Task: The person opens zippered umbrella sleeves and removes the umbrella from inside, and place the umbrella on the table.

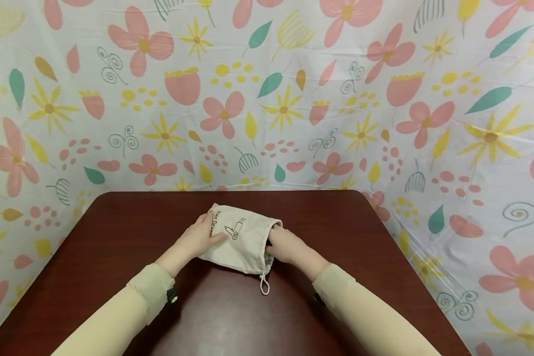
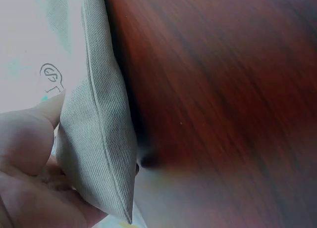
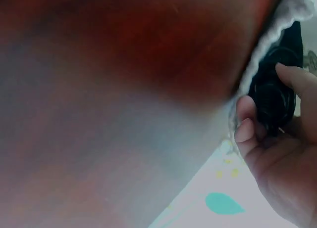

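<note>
A cream cloth drawstring bag (image 1: 249, 249), printed "Hair Dryer" with a small line drawing, lies on the table with its mouth toward the right. My left hand (image 1: 199, 238) grips its closed end; the left wrist view shows the thumb on the printed face and the fingers underneath. At the bag's mouth, my right hand (image 1: 289, 245) reaches partly inside. There, in the right wrist view, thumb and fingers hold a black hair dryer (image 3: 273, 97), of which only a rounded part shows; the remainder is hidden in the cloth.
The dark red-brown wooden table (image 1: 231, 321) has rounded far corners. A white curtain (image 1: 267, 74) with printed flowers and leaves hangs behind it and along the sides. The bag's drawstring loop (image 1: 264, 286) trails onto the table toward me.
</note>
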{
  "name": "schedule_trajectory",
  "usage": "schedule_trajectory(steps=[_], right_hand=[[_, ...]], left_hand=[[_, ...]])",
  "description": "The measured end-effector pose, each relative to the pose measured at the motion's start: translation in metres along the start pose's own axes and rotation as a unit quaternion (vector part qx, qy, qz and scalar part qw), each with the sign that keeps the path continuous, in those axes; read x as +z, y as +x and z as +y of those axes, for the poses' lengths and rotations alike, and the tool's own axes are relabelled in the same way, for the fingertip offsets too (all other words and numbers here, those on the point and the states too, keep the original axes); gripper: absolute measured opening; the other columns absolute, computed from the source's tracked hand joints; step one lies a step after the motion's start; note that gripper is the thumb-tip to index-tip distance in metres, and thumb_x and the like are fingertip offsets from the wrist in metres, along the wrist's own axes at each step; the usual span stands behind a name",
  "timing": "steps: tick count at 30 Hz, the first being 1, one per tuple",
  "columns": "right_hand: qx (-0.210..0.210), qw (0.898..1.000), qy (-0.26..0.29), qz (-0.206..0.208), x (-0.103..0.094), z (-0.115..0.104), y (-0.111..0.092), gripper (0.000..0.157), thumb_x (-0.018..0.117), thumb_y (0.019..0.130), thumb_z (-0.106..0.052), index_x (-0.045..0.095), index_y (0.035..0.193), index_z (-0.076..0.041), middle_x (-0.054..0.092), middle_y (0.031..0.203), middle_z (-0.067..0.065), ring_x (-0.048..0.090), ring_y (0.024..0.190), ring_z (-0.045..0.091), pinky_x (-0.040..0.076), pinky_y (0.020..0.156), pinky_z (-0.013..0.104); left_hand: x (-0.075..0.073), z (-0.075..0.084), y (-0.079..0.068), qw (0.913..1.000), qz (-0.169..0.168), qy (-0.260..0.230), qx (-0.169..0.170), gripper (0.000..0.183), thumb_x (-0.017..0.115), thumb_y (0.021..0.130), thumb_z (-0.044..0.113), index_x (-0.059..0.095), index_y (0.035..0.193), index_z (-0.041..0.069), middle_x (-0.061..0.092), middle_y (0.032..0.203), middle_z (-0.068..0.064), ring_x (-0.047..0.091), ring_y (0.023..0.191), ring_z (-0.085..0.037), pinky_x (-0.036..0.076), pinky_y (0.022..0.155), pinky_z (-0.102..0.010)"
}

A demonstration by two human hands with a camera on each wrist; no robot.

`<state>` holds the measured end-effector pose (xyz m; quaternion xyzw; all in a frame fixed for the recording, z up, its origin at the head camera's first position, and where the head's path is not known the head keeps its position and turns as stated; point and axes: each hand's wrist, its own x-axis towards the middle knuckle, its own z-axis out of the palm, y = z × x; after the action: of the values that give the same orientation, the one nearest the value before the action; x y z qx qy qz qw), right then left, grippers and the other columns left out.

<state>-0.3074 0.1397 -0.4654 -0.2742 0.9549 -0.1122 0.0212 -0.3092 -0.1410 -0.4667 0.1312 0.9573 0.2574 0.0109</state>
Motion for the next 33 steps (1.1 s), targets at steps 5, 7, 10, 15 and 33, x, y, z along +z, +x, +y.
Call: schedule_trajectory(steps=[5, 7, 10, 15, 33], right_hand=[[-0.009, 0.999, -0.021, 0.022, 0.005, -0.004, -0.010, 0.045, 0.065, 0.088, -0.020, 0.057, 0.129, -0.004, 0.056, 0.120, 0.017, 0.059, 0.092, 0.020, 0.049, 0.073, 0.037], [0.002, 0.999, -0.019, 0.026, 0.006, -0.005, -0.013, 0.052, 0.065, 0.087, -0.020, 0.052, 0.133, 0.001, 0.052, 0.128, 0.020, 0.062, 0.085, 0.021, 0.050, 0.067, 0.036], [0.012, 0.999, -0.016, 0.029, 0.006, -0.006, -0.018, 0.054, 0.065, 0.088, -0.024, 0.051, 0.133, 0.003, 0.051, 0.130, 0.018, 0.063, 0.081, 0.023, 0.051, 0.065, 0.037], [0.001, 0.999, 0.001, 0.043, 0.007, -0.005, -0.025, 0.056, 0.066, 0.090, -0.040, 0.053, 0.131, -0.004, 0.054, 0.131, 0.012, 0.060, 0.109, 0.027, 0.052, 0.081, 0.042], [0.016, 0.999, -0.035, -0.025, 0.001, 0.010, -0.037, 0.056, 0.066, 0.087, -0.052, 0.058, 0.123, -0.011, 0.066, 0.115, 0.006, 0.065, 0.100, 0.025, 0.052, 0.079, 0.043]], left_hand=[[-0.005, -0.001, -0.006, 0.9999, 0.006, -0.008, -0.007, 0.102, 0.061, 0.090, 0.058, 0.010, 0.155, -0.002, 0.020, 0.157, -0.024, 0.034, 0.136, -0.043, 0.032, 0.106, -0.054], [-0.007, 0.000, -0.007, 0.9999, 0.006, -0.011, -0.011, 0.102, 0.060, 0.091, 0.058, 0.008, 0.155, -0.002, 0.017, 0.158, -0.024, 0.032, 0.137, -0.044, 0.031, 0.107, -0.054], [-0.009, 0.001, -0.009, 0.9997, 0.000, -0.013, -0.021, 0.104, 0.059, 0.091, 0.059, 0.005, 0.155, -0.003, 0.012, 0.159, -0.024, 0.030, 0.138, -0.044, 0.029, 0.108, -0.054], [-0.011, 0.001, -0.011, 0.9994, -0.005, -0.007, -0.032, 0.106, 0.056, 0.091, 0.063, 0.003, 0.155, -0.004, 0.008, 0.160, -0.025, 0.026, 0.140, -0.043, 0.027, 0.108, -0.056], [-0.043, -0.043, -0.033, 0.9634, -0.197, -0.168, -0.070, 0.101, 0.078, 0.084, 0.037, 0.015, 0.157, 0.006, 0.060, 0.104, -0.017, 0.064, 0.072, -0.026, 0.056, 0.061, -0.039]])
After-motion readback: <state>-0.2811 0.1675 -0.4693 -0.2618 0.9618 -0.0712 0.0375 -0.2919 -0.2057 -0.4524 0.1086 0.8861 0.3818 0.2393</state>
